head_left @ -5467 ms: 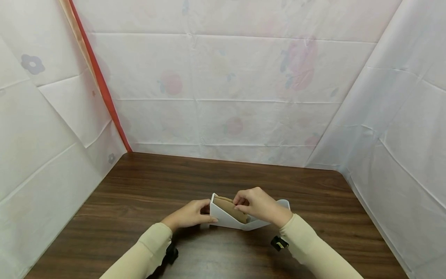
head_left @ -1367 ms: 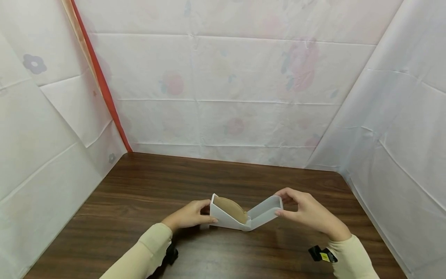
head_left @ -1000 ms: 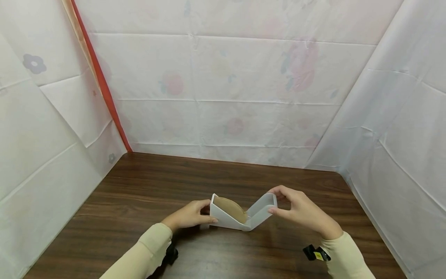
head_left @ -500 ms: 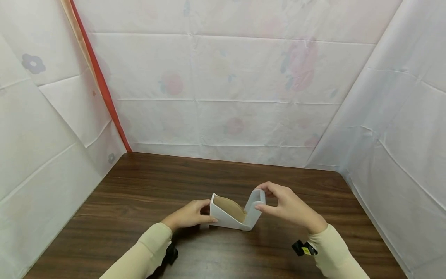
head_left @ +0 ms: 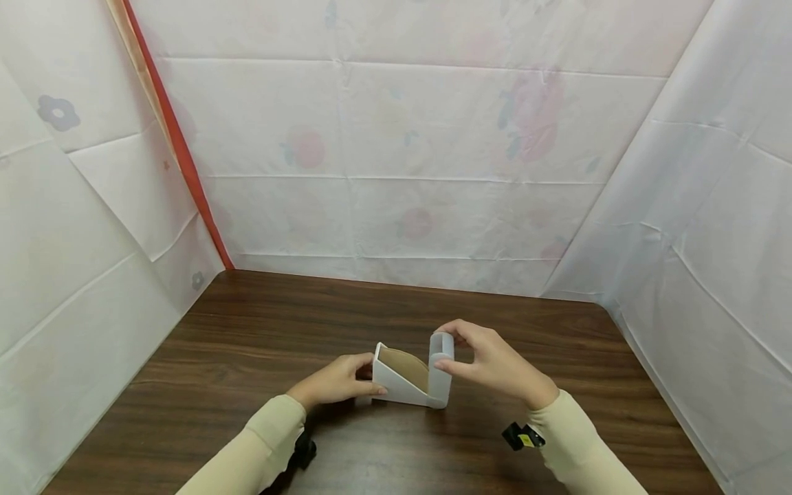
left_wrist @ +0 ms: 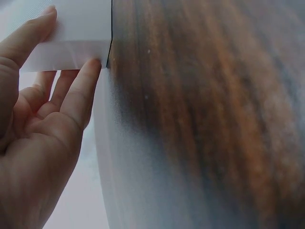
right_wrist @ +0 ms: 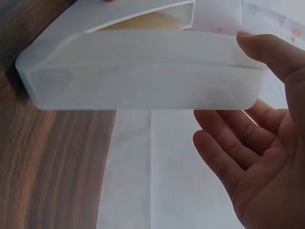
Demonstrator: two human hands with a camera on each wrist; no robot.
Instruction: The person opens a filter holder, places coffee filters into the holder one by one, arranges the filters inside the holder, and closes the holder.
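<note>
A white plastic box [head_left: 399, 386] with a slanted open top stands on the table, holding brown paper coffee filters [head_left: 406, 365] with a curved upper edge. Its hinged translucent lid [head_left: 440, 382] stands almost upright at the right end, apart from the box's upper rim. My left hand [head_left: 334, 380] grips the left end of the box, thumb on the near side; in the left wrist view the fingertips touch the box's end. With thumb and fingers, my right hand [head_left: 498, 361] holds the lid's free end. In the right wrist view the lid [right_wrist: 143, 88] hides most of the filters.
The dark wood-grain table [head_left: 297, 316] extends around the box. White patterned sheets [head_left: 396, 137] enclose it at the back and both sides, with a red strip [head_left: 179, 151] at the back left corner. Black wrist cameras [head_left: 522, 436] sit under the sleeves.
Earlier my right hand was at the filters inside the box. Since then it has taken the lid's end and swung it up and leftward to nearly upright. The left hand has stayed put.
</note>
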